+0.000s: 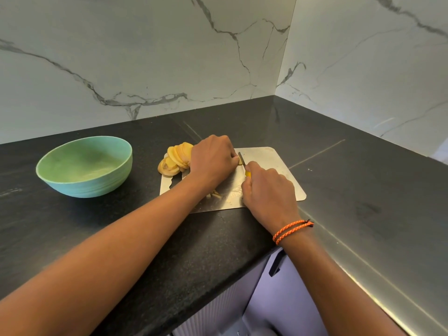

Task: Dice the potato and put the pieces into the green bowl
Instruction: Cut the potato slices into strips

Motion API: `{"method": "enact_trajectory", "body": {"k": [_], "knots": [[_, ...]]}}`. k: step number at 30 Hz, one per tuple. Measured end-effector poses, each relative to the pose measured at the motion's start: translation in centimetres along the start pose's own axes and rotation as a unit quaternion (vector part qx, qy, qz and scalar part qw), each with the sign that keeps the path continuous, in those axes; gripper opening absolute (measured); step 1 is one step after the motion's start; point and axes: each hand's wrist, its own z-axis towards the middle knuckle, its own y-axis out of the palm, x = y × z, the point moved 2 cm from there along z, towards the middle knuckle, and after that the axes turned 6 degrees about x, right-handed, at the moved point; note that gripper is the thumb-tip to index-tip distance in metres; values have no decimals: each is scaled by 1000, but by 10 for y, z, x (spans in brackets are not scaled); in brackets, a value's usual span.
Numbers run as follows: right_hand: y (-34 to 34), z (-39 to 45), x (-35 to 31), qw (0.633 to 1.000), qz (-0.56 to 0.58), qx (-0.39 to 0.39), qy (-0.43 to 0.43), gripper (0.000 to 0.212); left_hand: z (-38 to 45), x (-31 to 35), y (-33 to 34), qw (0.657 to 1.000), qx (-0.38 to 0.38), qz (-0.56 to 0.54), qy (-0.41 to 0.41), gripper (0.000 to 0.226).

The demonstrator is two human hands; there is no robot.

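Yellow potato slices (175, 157) lie fanned out on the far left corner of a metal cutting board (271, 158). My left hand (213, 158) sits curled over potato next to the slices, its fingertips at the knife blade; the piece under it is mostly hidden. My right hand (266, 187) grips a knife (242, 161) with a yellow handle, blade pointing away, right beside the left fingertips. A few small cut pieces (214, 194) lie on the board under my left wrist. The green bowl (84, 166) stands on the counter to the left with nothing visible inside.
The black countertop (97, 226) runs into a corner with marble walls behind and to the right. Its front edge passes just below the board. Below the edge, purple cabinet fronts (278, 299) show.
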Motion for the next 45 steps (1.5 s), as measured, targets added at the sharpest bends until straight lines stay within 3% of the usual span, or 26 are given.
{"method": "enact_trajectory", "body": {"k": [12, 22, 30, 45], "knots": [[-14, -40, -4, 999, 31, -7, 30, 34, -7, 1, -1, 1000, 13, -8, -5, 20], [-16, -26, -1, 994, 52, 59, 73, 37, -8, 3, -6, 999, 28, -20, 7, 20], [-2, 5, -10, 998, 7, 7, 60, 32, -5, 1, -5, 999, 18, -40, -5, 16], [-3, 2, -14, 999, 10, -18, 37, 31, 0, -2, 0, 999, -10, -38, -33, 14]]}}
